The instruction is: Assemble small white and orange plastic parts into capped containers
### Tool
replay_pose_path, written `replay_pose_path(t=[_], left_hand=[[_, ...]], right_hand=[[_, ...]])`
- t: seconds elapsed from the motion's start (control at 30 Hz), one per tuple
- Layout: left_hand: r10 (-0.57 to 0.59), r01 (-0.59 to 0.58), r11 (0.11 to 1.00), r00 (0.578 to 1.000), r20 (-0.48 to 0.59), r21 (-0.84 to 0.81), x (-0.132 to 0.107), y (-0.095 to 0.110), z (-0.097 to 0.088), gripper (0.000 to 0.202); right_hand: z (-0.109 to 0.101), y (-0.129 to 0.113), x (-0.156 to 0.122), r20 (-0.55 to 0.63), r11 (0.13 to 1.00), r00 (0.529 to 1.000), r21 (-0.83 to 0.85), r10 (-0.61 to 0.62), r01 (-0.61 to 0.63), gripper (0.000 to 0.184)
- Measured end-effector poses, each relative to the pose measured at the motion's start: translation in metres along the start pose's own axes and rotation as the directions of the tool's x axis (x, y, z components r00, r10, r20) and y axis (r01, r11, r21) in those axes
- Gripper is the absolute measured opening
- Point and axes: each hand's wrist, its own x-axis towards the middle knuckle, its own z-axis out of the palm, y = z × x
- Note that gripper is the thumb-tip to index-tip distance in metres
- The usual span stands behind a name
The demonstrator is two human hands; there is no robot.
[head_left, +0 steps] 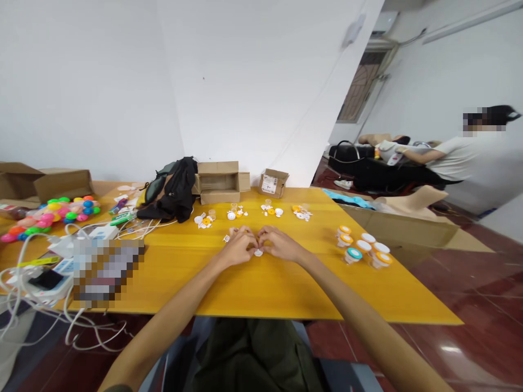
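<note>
Evidently, the left hand [241, 248] and the right hand [281, 244] meet with bent fingers, both pinching a small white piece [259, 252] at their fingertips, over the middle of the yellow table [286, 291]. Its underside is too small to assess. A loose white part [226, 238] lies just beside the left hand. Well apart, to the right, a teal-lidded container [353, 255] stands among orange- and white-lidded ones.

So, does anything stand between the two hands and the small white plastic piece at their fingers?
Nothing visible does: the left hand and right hand meet right at the small white plastic piece. Another white part lies beside the left hand, out of the way.
</note>
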Motion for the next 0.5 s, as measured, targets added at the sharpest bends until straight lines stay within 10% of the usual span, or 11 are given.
replay_pose_path(t=[0.5], left_hand=[[-0.017, 0.016, 1.0, 1.0, -0.022, -0.018, -0.0029, 0.0025, -0.0029, 0.015]], right_hand=[[-0.0016, -0.0024, -0.0062, -0.039, 1.0, 0.999, 0.016, -0.012, 0.013, 0.017]])
